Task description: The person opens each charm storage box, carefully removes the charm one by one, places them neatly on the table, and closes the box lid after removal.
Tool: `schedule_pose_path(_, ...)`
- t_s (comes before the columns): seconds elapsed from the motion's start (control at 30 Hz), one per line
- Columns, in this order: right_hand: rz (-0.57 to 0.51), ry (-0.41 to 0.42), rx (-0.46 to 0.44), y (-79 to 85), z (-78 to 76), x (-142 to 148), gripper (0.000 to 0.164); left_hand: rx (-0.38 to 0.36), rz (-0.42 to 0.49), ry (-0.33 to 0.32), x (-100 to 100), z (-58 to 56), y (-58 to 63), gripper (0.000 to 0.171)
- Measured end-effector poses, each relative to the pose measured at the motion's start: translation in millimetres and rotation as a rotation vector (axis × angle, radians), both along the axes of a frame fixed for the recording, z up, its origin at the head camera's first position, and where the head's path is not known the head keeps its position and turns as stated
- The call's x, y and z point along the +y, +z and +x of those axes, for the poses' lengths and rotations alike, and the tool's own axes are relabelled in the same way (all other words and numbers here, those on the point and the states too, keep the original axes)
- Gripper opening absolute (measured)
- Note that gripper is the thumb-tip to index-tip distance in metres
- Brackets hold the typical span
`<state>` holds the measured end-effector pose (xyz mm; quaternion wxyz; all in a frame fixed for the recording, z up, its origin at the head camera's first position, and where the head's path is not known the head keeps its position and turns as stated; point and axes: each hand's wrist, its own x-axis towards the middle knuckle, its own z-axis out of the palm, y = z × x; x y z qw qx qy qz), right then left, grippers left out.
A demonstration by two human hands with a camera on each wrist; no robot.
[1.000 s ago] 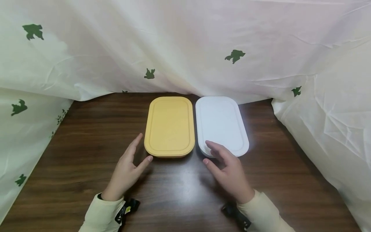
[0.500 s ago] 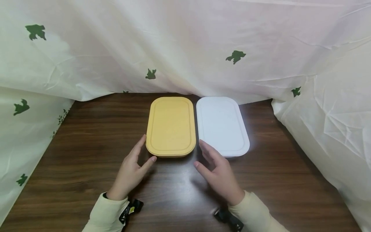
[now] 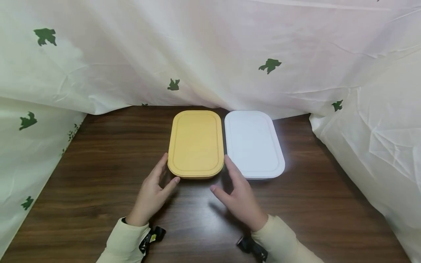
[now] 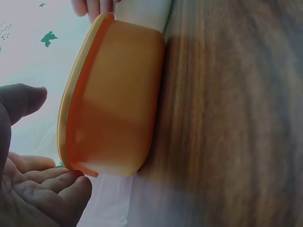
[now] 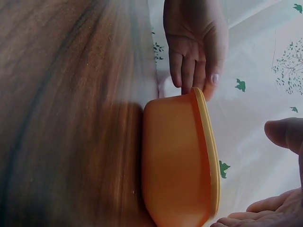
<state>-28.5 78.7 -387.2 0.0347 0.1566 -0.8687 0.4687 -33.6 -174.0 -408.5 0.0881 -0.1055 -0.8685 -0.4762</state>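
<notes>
A yellow lidded box [image 3: 196, 142] with rounded corners stands on the dark wooden table. Right of it, across a narrow gap, is a similar white lidded box [image 3: 253, 142]. My left hand [image 3: 152, 193] has its straight fingertips at the yellow box's left side, thumb near the front left corner. In the left wrist view, those fingers [image 4: 61, 187] lie right at the lid's rim. My right hand [image 3: 241, 199] reaches its fingertips into the gap, beside the yellow box's front right corner; its thumb is apart from the box. The wrist views show the deep orange-yellow wall [image 5: 173, 156] below the lid.
White cloth [image 3: 210, 54] with green bird prints hangs behind the boxes and along both sides of the wooden table [image 3: 115, 153]. A black strap device [image 3: 152, 237] sits on each wrist over a cream sleeve.
My right hand has moved left, from over the white box to the gap beside the yellow one. My left hand has come in closer to the yellow box's left side. Both boxes stay put.
</notes>
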Motion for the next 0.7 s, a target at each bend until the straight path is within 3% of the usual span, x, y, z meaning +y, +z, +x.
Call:
schedule_pose_path(0.4, 0.02, -0.024, -0.084, 1.4, 4.7, -7.3, 0.087, 0.007, -0.027, 0.025, 1.8, -2.0, -5.3, 0.077)
schedule_pose_path(0.7, -0.032, -0.008, -0.109, -2.7, 5.2, -10.6, 0.089, 0.005, -0.018, 0.047, 2.1, -3.5, -7.5, 0.07)
